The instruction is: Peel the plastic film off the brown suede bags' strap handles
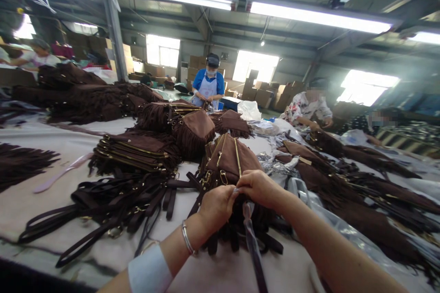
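Note:
My left hand [217,203] and my right hand [258,187] meet in front of a brown fringed bag [228,158] with gold zippers and rings. Both are closed, thumbs and fingers pinching a small bit of whitish plastic film [235,190] between them. Below my right hand hangs a dark strap [255,256], its upper part wrapped in clear plastic. Whether the pinched film belongs to that wrapping is hidden by the fingers. Several dark straps [99,210] with gold clasps lie to the left of my left hand.
Stacked brown fringed bags [137,149] and a pink-striped strip with a handle [63,174] lie left. More brown bags [330,183] and clear plastic bags [343,224] cover the right. Across the table [85,247], a co-worker in a blue top [209,84] stands; others work at both sides.

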`<state>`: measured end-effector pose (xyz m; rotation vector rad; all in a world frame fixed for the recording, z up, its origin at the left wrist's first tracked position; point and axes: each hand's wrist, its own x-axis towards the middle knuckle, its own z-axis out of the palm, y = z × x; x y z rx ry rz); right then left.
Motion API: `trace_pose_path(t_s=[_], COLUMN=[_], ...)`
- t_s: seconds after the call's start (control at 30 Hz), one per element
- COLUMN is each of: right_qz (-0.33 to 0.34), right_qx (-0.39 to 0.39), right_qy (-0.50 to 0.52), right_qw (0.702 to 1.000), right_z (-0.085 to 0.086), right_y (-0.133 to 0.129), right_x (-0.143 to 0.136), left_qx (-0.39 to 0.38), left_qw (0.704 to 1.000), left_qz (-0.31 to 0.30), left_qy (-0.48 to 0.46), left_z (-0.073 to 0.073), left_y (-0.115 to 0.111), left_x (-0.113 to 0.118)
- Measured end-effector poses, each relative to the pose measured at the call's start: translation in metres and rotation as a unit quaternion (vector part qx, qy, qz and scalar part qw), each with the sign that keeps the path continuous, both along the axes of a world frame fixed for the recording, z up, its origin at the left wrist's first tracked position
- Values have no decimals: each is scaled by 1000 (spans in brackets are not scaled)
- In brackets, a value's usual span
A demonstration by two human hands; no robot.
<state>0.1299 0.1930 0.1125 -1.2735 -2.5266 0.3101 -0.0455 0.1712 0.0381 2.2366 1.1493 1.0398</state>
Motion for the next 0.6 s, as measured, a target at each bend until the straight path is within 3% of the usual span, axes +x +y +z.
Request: trace_pose_path(t_s=[0.13,0.2,0.3,0.4,0.47,0.53,0.6], right_qz=[14,15,11,19,37,54,67], right_qx=[-10,-2,39,118,172,216,252], right_qy=[-34,-56,-92,-117,-126,-129,-125], right_qw=[999,998,995,986,976,966,957], right_z=[4,4,0,-10,-17,-23,-28], right_y=[4,4,2,-3,-8,-13,-18], right_x=[-4,-6,-6,-3,1,5,9], left_qx=[23,8,-87,-190,-315,-475,-570], left_qw=[992,989,994,980,938,841,747], left_qz=[41,28,-17,-43,-79,-136,-182], left_qy=[118,145,56,-47,-121,-220,-291], left_z=[0,1,4,7,10,13,15], left_y=[2,4,7,9,9,10,10], left_x=[-2,1,7,11,9,6,4])
